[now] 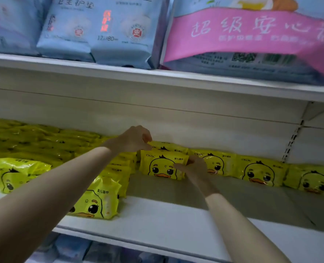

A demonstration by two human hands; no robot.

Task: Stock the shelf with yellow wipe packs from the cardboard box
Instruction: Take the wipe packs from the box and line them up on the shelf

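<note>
Head view. One yellow wipe pack [162, 165] stands upright, duck face forward, at the back of the white shelf [176, 215]. Right hand [196, 168] grips its right edge, thumb on the front. Left hand [134, 138] has its fingers curled and its thumb tip at the pack's top-left corner; whether it pinches is unclear. More upright packs [260, 172] stand to the right, stacked packs [34, 141] to the left. Blue packs [119, 31] sit on the upper shelf [157, 76].

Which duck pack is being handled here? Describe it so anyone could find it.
On the middle white shelf, a row of front-facing yellow duck packs lines the back wall. The handled pack is that row's leftmost, alone between the left hand and the right hand.
</note>
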